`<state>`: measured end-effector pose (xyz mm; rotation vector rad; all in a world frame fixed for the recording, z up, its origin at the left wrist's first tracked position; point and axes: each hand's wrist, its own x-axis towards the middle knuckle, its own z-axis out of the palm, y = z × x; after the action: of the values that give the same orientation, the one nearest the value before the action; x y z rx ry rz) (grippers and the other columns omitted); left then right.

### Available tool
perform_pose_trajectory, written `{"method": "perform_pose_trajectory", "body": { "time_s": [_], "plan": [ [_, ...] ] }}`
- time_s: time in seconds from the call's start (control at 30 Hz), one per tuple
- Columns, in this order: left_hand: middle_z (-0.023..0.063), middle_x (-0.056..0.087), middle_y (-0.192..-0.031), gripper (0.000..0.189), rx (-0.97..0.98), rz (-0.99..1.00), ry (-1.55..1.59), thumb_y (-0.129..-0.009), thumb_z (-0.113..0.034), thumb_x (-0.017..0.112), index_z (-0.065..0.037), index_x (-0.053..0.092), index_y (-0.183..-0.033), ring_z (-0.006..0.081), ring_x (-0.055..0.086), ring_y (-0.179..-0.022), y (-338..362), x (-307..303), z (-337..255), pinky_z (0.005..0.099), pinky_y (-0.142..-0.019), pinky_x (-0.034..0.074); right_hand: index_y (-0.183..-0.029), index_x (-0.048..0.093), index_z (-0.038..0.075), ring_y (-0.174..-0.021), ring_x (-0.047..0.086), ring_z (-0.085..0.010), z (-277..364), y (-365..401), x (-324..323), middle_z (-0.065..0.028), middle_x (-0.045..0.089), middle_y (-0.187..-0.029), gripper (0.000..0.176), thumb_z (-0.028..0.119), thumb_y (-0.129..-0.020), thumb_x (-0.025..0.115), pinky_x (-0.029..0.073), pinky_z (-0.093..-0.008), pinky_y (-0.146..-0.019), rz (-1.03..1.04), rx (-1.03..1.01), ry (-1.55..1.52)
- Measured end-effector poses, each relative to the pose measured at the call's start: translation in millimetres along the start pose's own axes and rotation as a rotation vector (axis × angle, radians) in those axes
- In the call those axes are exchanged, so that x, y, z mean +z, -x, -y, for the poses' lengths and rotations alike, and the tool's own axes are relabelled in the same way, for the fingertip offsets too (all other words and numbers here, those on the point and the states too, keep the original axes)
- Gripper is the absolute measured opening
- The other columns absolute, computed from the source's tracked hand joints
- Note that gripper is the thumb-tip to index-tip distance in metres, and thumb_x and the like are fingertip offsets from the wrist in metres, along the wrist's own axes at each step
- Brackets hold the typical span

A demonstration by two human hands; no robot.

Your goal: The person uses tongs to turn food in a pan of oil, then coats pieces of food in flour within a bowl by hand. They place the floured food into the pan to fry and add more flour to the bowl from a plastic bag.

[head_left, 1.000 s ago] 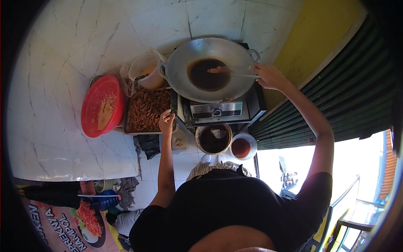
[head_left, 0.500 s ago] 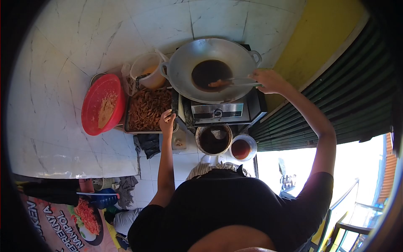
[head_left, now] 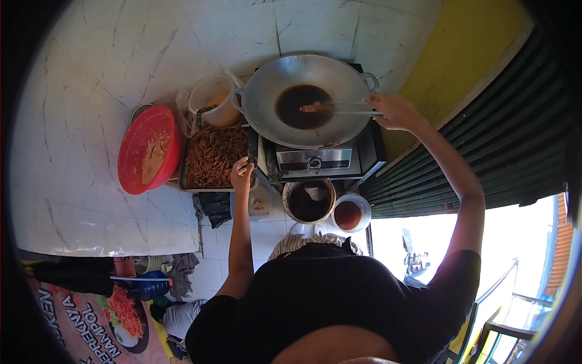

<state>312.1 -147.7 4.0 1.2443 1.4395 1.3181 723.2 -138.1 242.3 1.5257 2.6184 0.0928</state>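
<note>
Long metal tongs are held in my right hand at the right rim of a large wok. Their tips grip a reddish-brown piece of food over the dark oil in the wok. My left hand rests at the right edge of a tray full of brown fried pieces, its fingers curled on the rim. The wok stands on a stove with one knob.
A red basin with flour-like powder and a clear plastic bucket are left of the wok. Below the stove stand a pot of dark liquid and a smaller bucket. A dark corrugated shutter is at the right.
My right hand and the tongs have moved slightly up, and the food piece has shifted up within the wok. My left hand stays on the tray edge.
</note>
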Motion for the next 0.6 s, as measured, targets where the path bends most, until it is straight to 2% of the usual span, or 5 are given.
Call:
{"method": "perform_pose_trajectory", "body": {
  "time_s": [0.03, 0.2, 0.37, 0.53, 0.6],
  "plan": [
    [0.0125, 0.052, -0.104, 0.038, -0.002, -0.001, 0.001, -0.073, -0.028, 0.064, -0.004, 0.053, -0.101, 0.0237, 0.051, -0.095, 0.3, 0.7, 0.3, 0.0337, -0.077, 0.045, -0.107, 0.05, 0.007, -0.079, 0.055, -0.0266, -0.7, -0.3, 0.2, -0.0088, 0.049, -0.099, 0.041, 0.013, -0.068, 0.06, 0.046, -0.0377, -0.067, -0.068, -0.006, -0.001],
    [0.0141, 0.051, -0.1, 0.041, 0.01, -0.014, 0.022, -0.071, -0.025, 0.067, -0.002, 0.054, -0.103, 0.0209, 0.052, -0.091, -1.7, 0.1, 2.0, 0.0308, -0.078, 0.043, -0.107, 0.05, 0.007, -0.079, 0.055, -0.027, -1.0, -0.4, -5.3, -0.0082, 0.049, -0.099, 0.04, 0.013, -0.069, 0.059, 0.046, -0.0378, -0.067, -0.025, -0.048, -0.013],
    [0.012, 0.052, -0.103, 0.037, 0.008, -0.007, 0.007, -0.073, -0.024, 0.065, -0.004, 0.054, -0.101, 0.0225, 0.052, -0.093, -2.6, 0.1, 7.5, 0.0328, -0.076, 0.044, -0.109, 0.049, 0.007, -0.079, 0.055, -0.027, -2.1, -3.7, -5.8, -0.0076, 0.048, -0.1, 0.041, 0.014, -0.07, 0.059, 0.046, -0.0378, -0.067, -0.055, -0.013, -0.004],
    [0.0115, 0.053, -0.102, 0.035, 0.019, -0.026, 0.026, -0.073, -0.023, 0.065, -0.003, 0.054, -0.1, 0.0222, 0.051, -0.094, 0.1, 2.1, 3.7, 0.0326, -0.075, 0.044, -0.112, 0.047, 0.01, -0.081, 0.054, -0.0254, -1.3, -5.6, -5.4, -0.0062, 0.047, -0.104, 0.044, 0.013, -0.07, 0.058, 0.045, -0.0369, -0.068, 0.011, -0.016, -0.01],
    [0.0112, 0.053, -0.102, 0.034, 0.08, -0.033, -0.002, -0.073, -0.023, 0.065, -0.003, 0.054, -0.099, 0.0218, 0.051, -0.094, -0.1, 2.0, 4.9, 0.0324, -0.075, 0.044, -0.111, 0.048, 0.009, -0.082, 0.054, -0.0265, -0.3, -6.0, -4.1, -0.007, 0.048, -0.101, 0.043, 0.014, -0.07, 0.059, 0.046, -0.037, -0.068, 0.003, -0.02, -0.02]
  ]
}}
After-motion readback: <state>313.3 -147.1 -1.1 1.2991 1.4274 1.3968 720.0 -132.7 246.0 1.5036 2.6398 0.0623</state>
